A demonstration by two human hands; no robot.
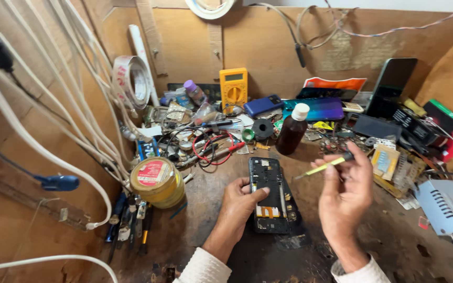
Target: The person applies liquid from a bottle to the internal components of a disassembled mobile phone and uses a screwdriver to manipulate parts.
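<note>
An opened black phone lies back-side up on the wooden bench, its circuit board and an orange flex strip exposed. My left hand rests on its left edge, thumb pressed on the board. My right hand is raised to the right of the phone, fingers closed around a small screwdriver with a yellow-green shaft and dark handle. The tip points left, above and just right of the phone's top corner, not touching it.
A yellow tin stands left of the phone, with hand tools below it. A brown bottle, yellow multimeter, red and black leads, phones and parts crowd the back. A grey box sits right. White cables hang left.
</note>
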